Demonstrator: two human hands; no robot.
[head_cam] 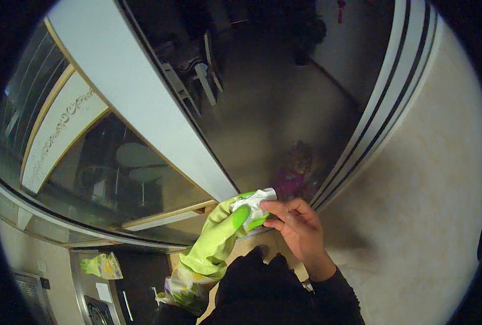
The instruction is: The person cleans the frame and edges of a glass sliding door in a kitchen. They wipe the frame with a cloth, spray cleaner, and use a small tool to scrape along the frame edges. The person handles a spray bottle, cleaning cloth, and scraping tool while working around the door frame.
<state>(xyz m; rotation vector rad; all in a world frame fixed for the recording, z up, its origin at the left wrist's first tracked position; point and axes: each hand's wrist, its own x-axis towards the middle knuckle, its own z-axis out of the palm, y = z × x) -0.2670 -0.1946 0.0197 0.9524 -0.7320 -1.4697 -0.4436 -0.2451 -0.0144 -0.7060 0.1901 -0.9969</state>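
My left hand [229, 227] wears a light-green rubber glove with a floral cuff. Its thumb and fingers are closed on a crumpled white tissue or cloth [256, 205] in front of my body. My right hand [300, 227], bare below a black sleeve, is close against the right side of the white piece. Its fingertips touch or nearly touch it; whether they pinch it I cannot tell. A second green floral glove [103, 266] lies on the counter at the lower left, beside a small white sheet [103, 292].
A glass sliding door with a white frame [159, 105] stands to the left, a striped door jamb [381, 109] to the right. Beyond the doorway are a dim room with a white chair [205, 83] and a small figure in purple [290, 180]. A gas stove [97, 310] is lower left.
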